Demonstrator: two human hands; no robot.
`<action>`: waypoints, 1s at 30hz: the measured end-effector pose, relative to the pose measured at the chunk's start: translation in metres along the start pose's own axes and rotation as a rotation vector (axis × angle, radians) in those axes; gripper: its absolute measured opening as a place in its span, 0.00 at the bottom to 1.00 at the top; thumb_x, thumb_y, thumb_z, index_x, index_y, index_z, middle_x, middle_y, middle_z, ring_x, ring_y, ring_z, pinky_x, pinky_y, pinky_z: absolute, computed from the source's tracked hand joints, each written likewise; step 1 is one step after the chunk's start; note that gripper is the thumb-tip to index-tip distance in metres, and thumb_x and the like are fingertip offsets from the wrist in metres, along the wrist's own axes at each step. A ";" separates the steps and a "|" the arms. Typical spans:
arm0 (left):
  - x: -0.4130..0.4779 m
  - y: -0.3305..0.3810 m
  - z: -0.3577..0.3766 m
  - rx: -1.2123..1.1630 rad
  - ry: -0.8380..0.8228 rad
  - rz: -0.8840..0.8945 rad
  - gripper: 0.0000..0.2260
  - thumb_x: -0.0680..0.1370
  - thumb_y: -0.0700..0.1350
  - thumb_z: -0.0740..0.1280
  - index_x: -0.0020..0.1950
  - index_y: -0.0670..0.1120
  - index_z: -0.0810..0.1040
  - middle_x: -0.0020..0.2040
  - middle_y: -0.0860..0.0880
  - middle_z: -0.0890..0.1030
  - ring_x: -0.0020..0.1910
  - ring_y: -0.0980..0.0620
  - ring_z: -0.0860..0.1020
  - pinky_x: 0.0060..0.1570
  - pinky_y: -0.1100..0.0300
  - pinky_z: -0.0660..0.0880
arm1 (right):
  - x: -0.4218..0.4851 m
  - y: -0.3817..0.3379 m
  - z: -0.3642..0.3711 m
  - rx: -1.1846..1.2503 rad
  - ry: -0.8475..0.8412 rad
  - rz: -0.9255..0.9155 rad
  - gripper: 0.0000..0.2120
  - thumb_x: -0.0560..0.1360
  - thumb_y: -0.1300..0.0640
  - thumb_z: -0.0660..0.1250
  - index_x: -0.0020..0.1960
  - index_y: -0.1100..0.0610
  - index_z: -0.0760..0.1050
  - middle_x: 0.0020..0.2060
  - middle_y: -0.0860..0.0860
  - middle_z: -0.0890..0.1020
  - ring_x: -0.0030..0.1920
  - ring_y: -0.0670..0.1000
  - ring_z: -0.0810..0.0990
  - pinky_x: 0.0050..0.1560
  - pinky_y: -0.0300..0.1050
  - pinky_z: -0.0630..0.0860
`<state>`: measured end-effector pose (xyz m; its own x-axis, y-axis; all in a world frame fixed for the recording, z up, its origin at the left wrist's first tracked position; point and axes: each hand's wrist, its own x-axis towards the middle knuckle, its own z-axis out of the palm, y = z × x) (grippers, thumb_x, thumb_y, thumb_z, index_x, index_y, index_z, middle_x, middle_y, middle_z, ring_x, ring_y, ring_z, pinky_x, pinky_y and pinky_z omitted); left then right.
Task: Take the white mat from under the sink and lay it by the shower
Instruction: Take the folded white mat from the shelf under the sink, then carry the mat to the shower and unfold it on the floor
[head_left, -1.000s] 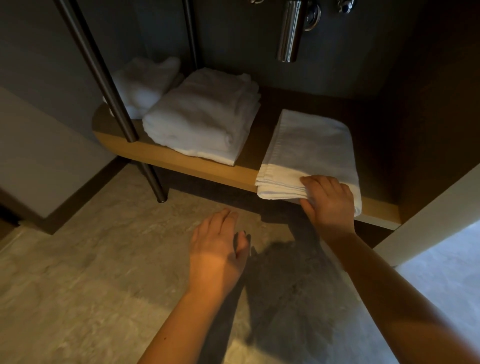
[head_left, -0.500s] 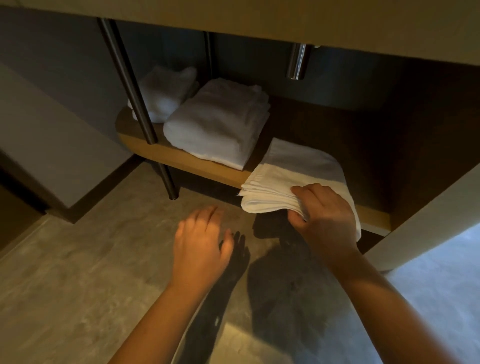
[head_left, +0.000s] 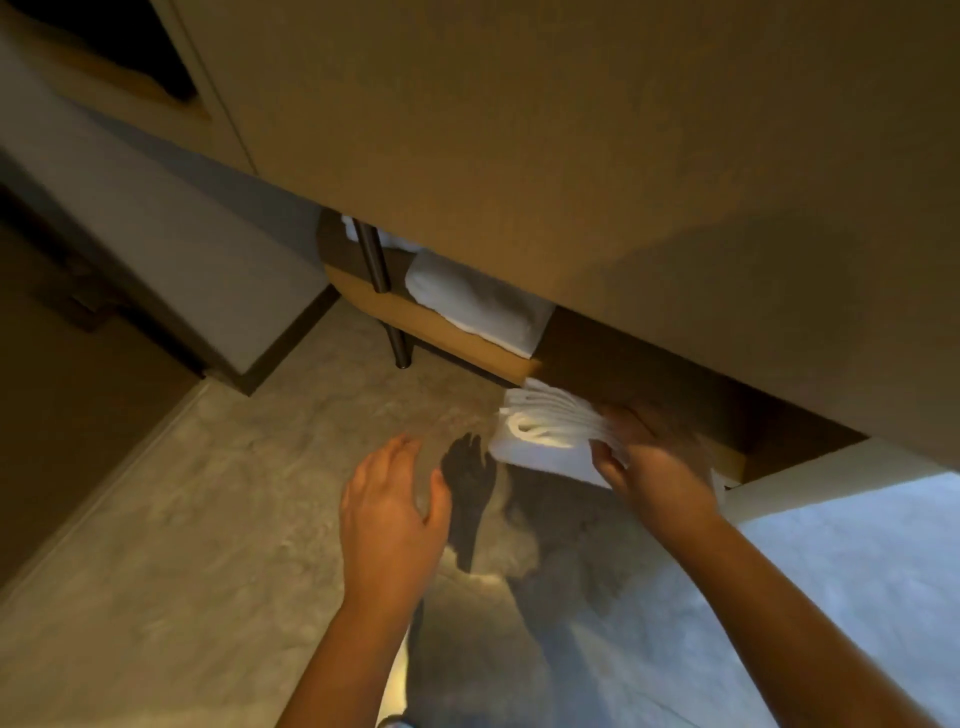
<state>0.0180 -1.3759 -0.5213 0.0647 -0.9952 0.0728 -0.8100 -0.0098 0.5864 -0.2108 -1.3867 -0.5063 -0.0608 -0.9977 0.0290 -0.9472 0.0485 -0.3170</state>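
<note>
The vanity front (head_left: 571, 156) blocks most of the shelf (head_left: 447, 340) and folded towels (head_left: 478, 299) from me; the white mat (head_left: 545, 431) has its right end behind the right hand (head_left: 660, 467), both blurred.

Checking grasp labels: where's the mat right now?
Head view, right of centre: the mat, folded, is gripped by the right hand at the front edge of the shelf, right of the towel stack.
</note>
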 end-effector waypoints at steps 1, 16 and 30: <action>-0.003 0.008 -0.014 0.017 0.002 0.005 0.15 0.73 0.41 0.67 0.59 0.40 0.76 0.58 0.40 0.79 0.57 0.40 0.76 0.57 0.47 0.70 | -0.004 -0.007 -0.009 0.059 -0.082 0.055 0.15 0.74 0.54 0.65 0.57 0.63 0.75 0.51 0.63 0.81 0.50 0.63 0.79 0.51 0.54 0.75; -0.118 0.128 -0.226 0.054 0.128 -0.271 0.23 0.72 0.51 0.54 0.58 0.39 0.77 0.58 0.40 0.79 0.57 0.40 0.76 0.58 0.47 0.71 | -0.084 -0.128 -0.218 0.305 -0.123 -0.216 0.14 0.69 0.56 0.71 0.53 0.58 0.77 0.46 0.55 0.82 0.46 0.54 0.79 0.43 0.43 0.74; -0.254 0.194 -0.361 0.248 0.290 -0.379 0.17 0.72 0.45 0.60 0.58 0.41 0.75 0.58 0.41 0.79 0.57 0.40 0.76 0.57 0.46 0.72 | -0.166 -0.183 -0.382 0.333 -0.248 -0.545 0.13 0.70 0.54 0.68 0.54 0.50 0.77 0.49 0.49 0.80 0.43 0.45 0.71 0.38 0.36 0.65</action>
<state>0.0554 -1.0900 -0.1348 0.5095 -0.8501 0.1334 -0.8094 -0.4209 0.4094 -0.1479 -1.2118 -0.0914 0.5084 -0.8589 0.0618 -0.6728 -0.4409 -0.5941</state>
